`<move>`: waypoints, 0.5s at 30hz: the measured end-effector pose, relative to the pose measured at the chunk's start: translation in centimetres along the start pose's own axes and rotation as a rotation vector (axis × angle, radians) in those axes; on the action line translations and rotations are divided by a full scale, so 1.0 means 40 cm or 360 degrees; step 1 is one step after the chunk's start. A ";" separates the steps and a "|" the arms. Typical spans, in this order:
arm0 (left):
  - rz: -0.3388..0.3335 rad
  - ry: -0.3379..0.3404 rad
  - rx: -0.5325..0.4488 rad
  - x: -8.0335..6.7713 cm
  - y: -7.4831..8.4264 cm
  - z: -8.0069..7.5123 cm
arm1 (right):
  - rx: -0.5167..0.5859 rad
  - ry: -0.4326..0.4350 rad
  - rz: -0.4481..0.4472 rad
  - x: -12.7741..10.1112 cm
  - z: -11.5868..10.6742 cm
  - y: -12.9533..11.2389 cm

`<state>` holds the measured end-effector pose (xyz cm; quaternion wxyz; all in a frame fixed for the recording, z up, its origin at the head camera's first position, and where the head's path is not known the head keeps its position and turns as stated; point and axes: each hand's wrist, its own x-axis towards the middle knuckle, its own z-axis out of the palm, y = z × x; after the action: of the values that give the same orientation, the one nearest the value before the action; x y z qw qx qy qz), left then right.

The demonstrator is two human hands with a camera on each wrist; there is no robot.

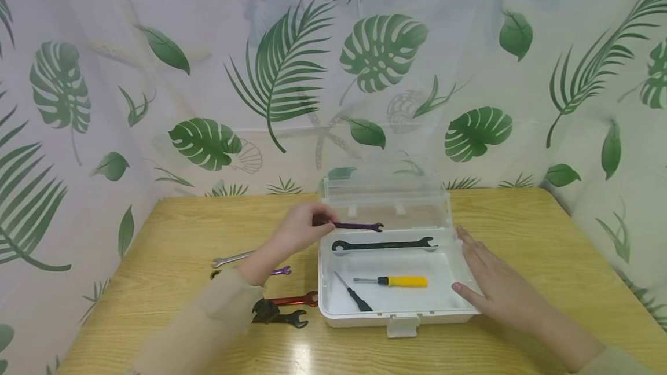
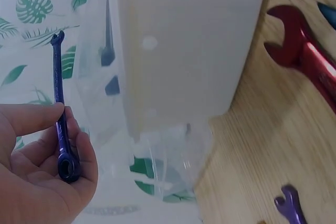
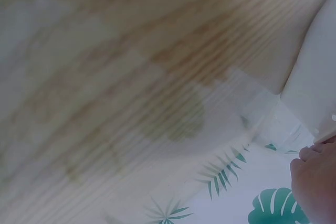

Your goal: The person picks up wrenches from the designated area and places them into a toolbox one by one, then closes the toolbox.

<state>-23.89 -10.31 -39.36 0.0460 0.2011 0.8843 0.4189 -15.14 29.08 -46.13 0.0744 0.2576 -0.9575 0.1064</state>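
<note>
Pinching a slim purple wrench [image 1: 358, 226] in your left hand [image 1: 299, 227], you've got it over the open white toolbox [image 1: 333, 300]; your right hand [image 1: 492, 282] lies flat against its side. Black wrench [image 1: 383, 244] and yellow screwdriver [image 1: 398, 281] sit inside.

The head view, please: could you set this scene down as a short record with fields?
left hand: left hand pinches a purple wrench over the box
right hand: right hand rests flat against the box's right side
box: white plastic box, clear lid open
inside box: black wrench, yellow-handled screwdriver, black-handled screwdriver
on table: silver wrench, red wrench
</note>
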 end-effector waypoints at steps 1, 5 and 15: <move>0.0002 -0.0008 -0.0001 0.004 0.003 0.007 | 0.0001 -0.0004 0.0002 0.000 0.000 -0.001; 0.0036 -0.0031 0.0003 0.016 0.016 0.032 | 0.0011 -0.0014 0.0013 0.002 -0.002 -0.003; 0.0147 -0.0085 0.0018 0.035 0.053 0.075 | 0.0037 -0.0076 0.0096 0.008 -0.009 -0.010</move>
<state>-23.74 -6.41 -39.55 0.0490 0.2531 0.8748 0.4101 -15.17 28.67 -45.64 0.0453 0.2318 -0.9651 0.1134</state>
